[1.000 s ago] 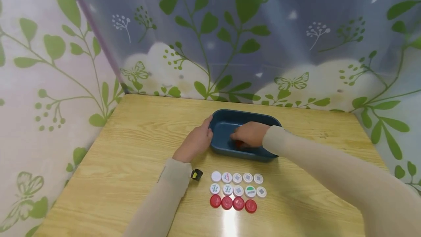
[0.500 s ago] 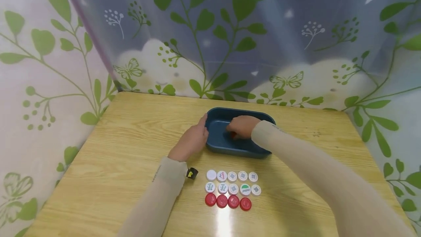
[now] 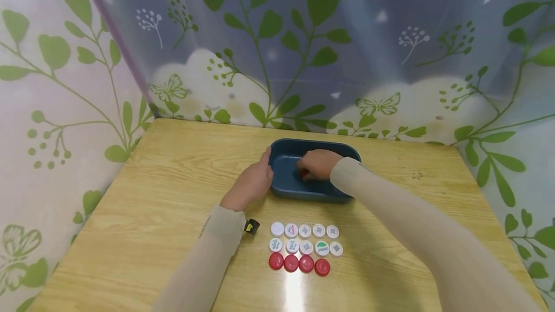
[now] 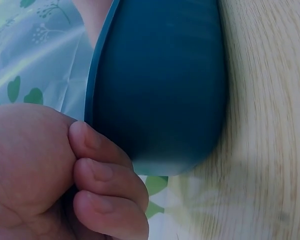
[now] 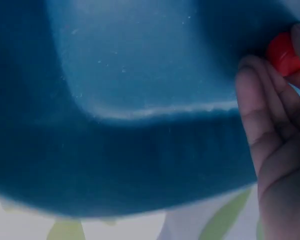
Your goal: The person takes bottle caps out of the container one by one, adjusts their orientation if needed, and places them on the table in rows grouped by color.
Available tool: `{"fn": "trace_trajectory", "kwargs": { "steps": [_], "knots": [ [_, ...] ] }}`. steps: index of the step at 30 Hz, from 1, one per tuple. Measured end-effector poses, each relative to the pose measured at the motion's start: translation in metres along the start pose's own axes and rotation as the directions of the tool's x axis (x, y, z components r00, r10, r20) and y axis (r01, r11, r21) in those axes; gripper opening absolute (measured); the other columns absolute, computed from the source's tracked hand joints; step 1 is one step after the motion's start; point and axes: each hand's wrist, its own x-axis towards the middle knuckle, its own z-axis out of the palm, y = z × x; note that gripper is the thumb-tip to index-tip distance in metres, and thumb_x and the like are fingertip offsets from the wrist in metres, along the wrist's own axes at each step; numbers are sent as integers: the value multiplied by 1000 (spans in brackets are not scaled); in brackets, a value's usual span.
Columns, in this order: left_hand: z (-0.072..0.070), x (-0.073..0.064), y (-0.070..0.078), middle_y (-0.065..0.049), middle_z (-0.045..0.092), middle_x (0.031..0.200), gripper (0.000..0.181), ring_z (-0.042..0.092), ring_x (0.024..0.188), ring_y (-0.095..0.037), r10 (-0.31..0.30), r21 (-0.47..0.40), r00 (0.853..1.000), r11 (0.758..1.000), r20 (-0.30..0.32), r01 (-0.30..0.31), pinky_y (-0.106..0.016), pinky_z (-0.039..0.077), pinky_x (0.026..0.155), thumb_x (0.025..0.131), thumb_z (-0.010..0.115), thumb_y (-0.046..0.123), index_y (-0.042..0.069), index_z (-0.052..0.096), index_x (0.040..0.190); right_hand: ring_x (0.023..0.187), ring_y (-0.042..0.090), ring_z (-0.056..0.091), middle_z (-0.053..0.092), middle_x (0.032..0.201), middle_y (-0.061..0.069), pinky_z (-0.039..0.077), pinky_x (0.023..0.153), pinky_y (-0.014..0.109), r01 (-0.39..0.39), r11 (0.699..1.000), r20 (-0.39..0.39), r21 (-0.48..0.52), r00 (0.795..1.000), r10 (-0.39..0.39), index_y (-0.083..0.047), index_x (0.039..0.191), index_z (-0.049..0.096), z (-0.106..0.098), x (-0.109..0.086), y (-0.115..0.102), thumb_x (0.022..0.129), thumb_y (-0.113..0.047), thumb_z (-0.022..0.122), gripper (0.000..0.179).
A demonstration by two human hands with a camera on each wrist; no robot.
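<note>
A dark blue oblong plastic bin point(image 3: 312, 197) stands on the table. My left hand point(image 3: 250, 183) grips its left end, one digit extended along the rim. In the left wrist view three curled fingers point(image 4: 110, 177) lie at the edge of the bin point(image 4: 160, 85). Inside the bin, my right hand point(image 3: 321, 163) pinches a red bottle cap point(image 5: 284, 55) between thumb and fingertips. In the head view only a small part of this cap point(image 3: 305, 174) shows beneath the hand.
In front of the bin lie two rows of white bottle caps point(image 3: 305, 230), some with printed marks, and a row of several red caps point(image 3: 291, 263). A leaf-patterned curtain point(image 3: 303, 61) hangs behind the wooden table point(image 3: 195, 158). A small black device point(image 3: 251, 226) sits at the left wrist.
The head view has shifted slightly. My right hand, with the red cap, has moved a little left and away inside the bin. The left hand stays on the bin, and the cap rows are unchanged.
</note>
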Motion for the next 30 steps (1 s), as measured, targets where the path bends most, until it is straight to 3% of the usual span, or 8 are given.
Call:
{"fn": "trace_trajectory", "kwargs": {
  "steps": [5, 8, 10, 13, 15, 17, 23, 30],
  "knots": [
    [0, 3, 4, -7, 56, 72, 62, 55, 59, -20, -1, -4, 1000, 1000, -8, 1, -33, 46, 59, 112, 37, 22, 10, 11, 167, 73, 13, 58, 65, 86, -3, 52, 70, 36, -21, 999, -196, -37, 981, 13, -17, 99, 71, -16, -29, -14, 97, -28, 74, 13],
    [1, 5, 6, -8, 56, 71, 62, 55, 58, -20, 7, 0, 1000, 1000, -22, -7, -34, 46, 58, 112, 37, 22, 10, 12, 167, 76, 10, 58, 65, 91, -5, 52, 68, 30, -21, 1000, -378, 17, 926, 26, -18, 105, 73, -25, -69, -46, 97, -30, 75, 15],
    [2, 6, 6, -8, 57, 71, 62, 55, 58, -20, 9, 0, 1000, 1000, -23, -9, -34, 47, 57, 112, 37, 22, 10, 12, 167, 77, 8, 55, 64, 93, -7, 50, 65, 26, -5, 998, -432, 63, 901, 32, -19, 106, 73, -19, -100, -76, 95, -33, 76, 18],
    [3, 5, 5, -7, 56, 70, 62, 53, 56, -20, 15, -6, 1000, 1000, -21, -15, -33, 45, 55, 112, 38, 20, 9, 12, 167, 79, 5, 54, 63, 95, -9, 51, 66, 22, -24, 986, -396, 165, 914, 89, -19, 108, 72, 8, -139, -117, 90, -34, 80, 24],
    [3, 4, 4, -7, 54, 67, 62, 51, 54, -19, 21, 7, 999, 1000, -25, -21, -32, 43, 53, 112, 39, 20, 8, 12, 167, 77, 4, 51, 63, 95, -10, 50, 65, 22, -106, 963, -312, 248, 932, 183, -18, 110, 69, 29, -155, -138, 87, -36, 82, 31],
    [2, 3, 3, -6, 52, 64, 61, 48, 51, -19, 28, 25, 999, 999, -35, -27, -32, 40, 51, 112, 39, 18, 7, 13, 166, 73, 4, 49, 61, 89, -10, 48, 64, 22, -188, 939, -246, 286, 933, 262, -18, 106, 66, 51, -164, -149, 86, -36, 82, 32],
    [3, 1, 0, -5, 51, 63, 61, 47, 52, -19, 19, 19, 1000, 1000, -19, -19, -32, 40, 52, 112, 38, 19, 9, 13, 167, 64, 7, 41, 43, 72, -12, 38, 58, 24, -352, 886, -161, 303, 897, 411, -23, 91, 56, 97, -174, -158, 88, -41, 81, 31],
    [2, 1, 2, -7, 52, 64, 61, 49, 52, -21, 10, 3, 1000, 1000, -18, -10, -34, 42, 54, 112, 37, 20, 10, 13, 167, 67, 7, 40, 41, 75, -11, 36, 57, 23, -362, 875, -256, 321, 857, 448, -20, 96, 57, 107, -176, -153, 87, -42, 82, 34]
  ]
}}
